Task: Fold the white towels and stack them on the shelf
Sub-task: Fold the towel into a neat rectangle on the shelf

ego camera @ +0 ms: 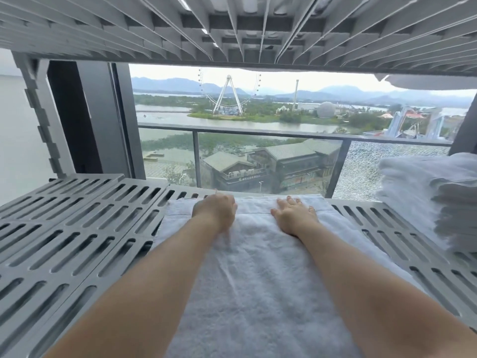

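Note:
A folded white towel (258, 275) lies flat in the middle of the grey slotted shelf (64, 228), reaching from the near edge to the far edge. Both my arms stretch out over it. My left hand (215, 210) rests palm down near the towel's far left corner, fingers curled a little at the far edge. My right hand (294, 215) lies flat on the towel's far right part with its fingers spread. Neither hand holds the towel. A stack of several folded white towels (426, 200) stands on the same shelf at the right.
Another slotted shelf (232, 27) hangs close overhead, with a white towel edge (433, 81) showing under it at the right. The shelf's grey post (38, 112) stands at the left. Behind the shelf are a window and a balcony railing (258, 133).

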A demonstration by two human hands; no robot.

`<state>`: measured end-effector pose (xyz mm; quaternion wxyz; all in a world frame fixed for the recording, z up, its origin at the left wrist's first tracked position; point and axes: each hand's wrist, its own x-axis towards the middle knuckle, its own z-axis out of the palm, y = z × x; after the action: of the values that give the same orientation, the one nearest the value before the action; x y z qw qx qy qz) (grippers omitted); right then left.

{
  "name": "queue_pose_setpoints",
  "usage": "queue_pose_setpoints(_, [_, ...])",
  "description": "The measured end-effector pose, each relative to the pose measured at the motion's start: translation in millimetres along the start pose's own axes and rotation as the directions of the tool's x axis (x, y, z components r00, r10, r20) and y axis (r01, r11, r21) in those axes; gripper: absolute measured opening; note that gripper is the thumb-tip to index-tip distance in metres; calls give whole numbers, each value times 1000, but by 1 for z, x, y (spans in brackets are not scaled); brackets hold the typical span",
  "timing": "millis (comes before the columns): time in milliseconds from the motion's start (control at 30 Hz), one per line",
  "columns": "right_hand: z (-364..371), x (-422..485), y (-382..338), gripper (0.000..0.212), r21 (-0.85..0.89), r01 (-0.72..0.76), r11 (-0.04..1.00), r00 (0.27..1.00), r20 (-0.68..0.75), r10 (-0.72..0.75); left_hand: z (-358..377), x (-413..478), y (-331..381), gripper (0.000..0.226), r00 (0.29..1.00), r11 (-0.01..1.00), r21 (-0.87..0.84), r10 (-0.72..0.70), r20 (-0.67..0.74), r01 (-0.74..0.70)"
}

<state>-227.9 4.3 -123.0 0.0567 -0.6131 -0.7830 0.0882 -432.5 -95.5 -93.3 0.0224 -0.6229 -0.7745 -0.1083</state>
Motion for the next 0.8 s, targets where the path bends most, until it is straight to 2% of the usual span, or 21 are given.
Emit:
queue_pose_setpoints(67, [-2,3,2,67,3,-15,1000,1000,18,15,2,-11,5,53,980,1000,-14,5,201,-2])
queue_pose_setpoints(100, [-3,5,3,67,7,-18,1000,999,28,18,5,-16,7,60,971,1000,23,-3,240,-2])
queue_pose_setpoints(200, [-4,5,5,60,-8,25,1000,1000,-15,-26,13,-30,5,71,972,996,88,-37,230,17])
queue_pose_setpoints(300, [-4,-6,-1,41,-67,108,992,956,-265,-122,14,-35,4,73,969,996,75,-60,241,43])
queue_pose_setpoints(400, [-6,-27,-20,40,-4,176,984,920,-356,-165,16,-35,1,74,961,998,28,-65,270,59])
queue_pose_setpoints(533, [-10,-64,-22,40,81,257,963,931,-289,-224,20,-27,-6,76,971,999,15,-39,237,36])
queue_pose_setpoints(600, [-13,-85,-7,39,77,227,971,961,-179,-210,17,-23,-12,77,971,1000,6,1,240,-3])
queue_pose_setpoints(667, [-19,-104,15,46,-7,168,986,981,-99,-168,10,-16,-16,82,964,999,14,27,266,-32])
queue_pose_setpoints(733, [-22,-122,39,53,-77,113,991,991,-69,-119,1,-2,-15,89,967,988,156,-33,253,-7])
queue_pose_setpoints(800, [-20,-142,63,60,-71,66,995,996,-55,-70,-6,4,-1,80,978,944,324,-123,169,63])
